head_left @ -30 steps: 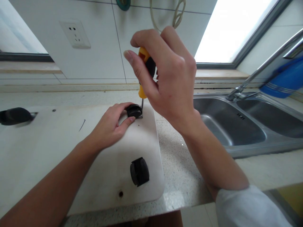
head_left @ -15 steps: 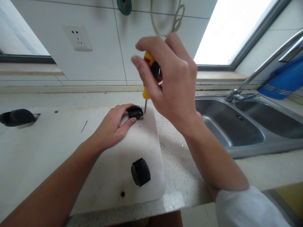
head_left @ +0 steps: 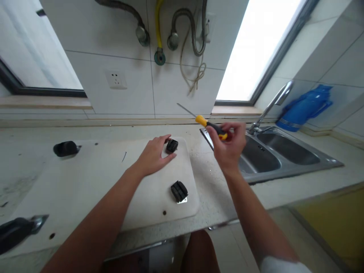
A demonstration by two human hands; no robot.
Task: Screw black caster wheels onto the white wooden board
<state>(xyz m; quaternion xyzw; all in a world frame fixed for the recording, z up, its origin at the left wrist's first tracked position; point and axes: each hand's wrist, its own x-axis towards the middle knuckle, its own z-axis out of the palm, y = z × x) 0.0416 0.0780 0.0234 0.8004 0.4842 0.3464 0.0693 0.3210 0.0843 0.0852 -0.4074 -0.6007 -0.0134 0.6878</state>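
Note:
My left hand (head_left: 151,156) rests on a white board (head_left: 148,201), thumb and fingers closed around a black caster wheel (head_left: 172,146) near the board's far right corner. In my right hand (head_left: 231,149) is a screwdriver (head_left: 201,120) with a yellow and black handle. I hold it above the counter, its bare metal shaft pointing up and left, apart from the board. A second black caster (head_left: 179,191) with a small metal plate sits near the board's near right corner, close to a dark hole (head_left: 164,213).
Two black feet, one far (head_left: 66,149) and one near (head_left: 17,231), stick up at the board's left. A thin dark strip (head_left: 124,156) lies on it. To the right are a double sink (head_left: 280,167), a faucet (head_left: 265,108) and a blue thermos (head_left: 305,107).
The screwdriver has lifted off the board beside the far caster and swung right and toward me, its tip now up. My left hand stays at the caster. The view has shifted and widened.

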